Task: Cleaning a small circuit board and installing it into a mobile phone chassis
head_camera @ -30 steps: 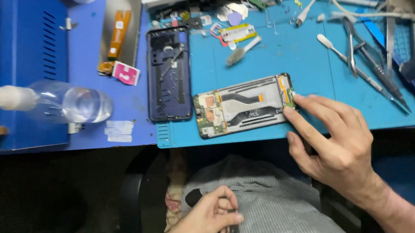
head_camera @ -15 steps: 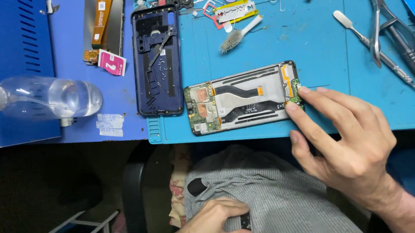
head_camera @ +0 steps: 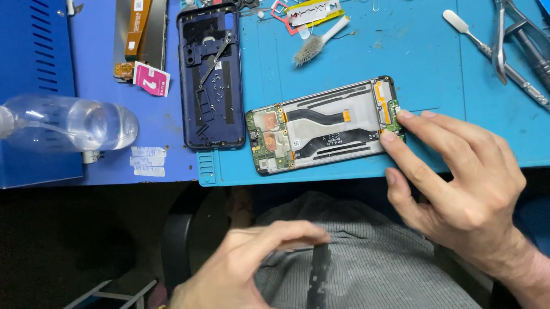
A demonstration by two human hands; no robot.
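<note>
Blue mat before us: our right hand pins the opened phone with two fingertips at its near end (thin, stiff, fragile — we'd grip its edges). Our left hand, below, pinches a dark tool.

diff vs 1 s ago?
The left hand has risen from the lap toward the bench, holding a thin dark tool more upright. The right hand stays with its fingers on the opened phone; the back cover and bottle look unmoved.
</note>
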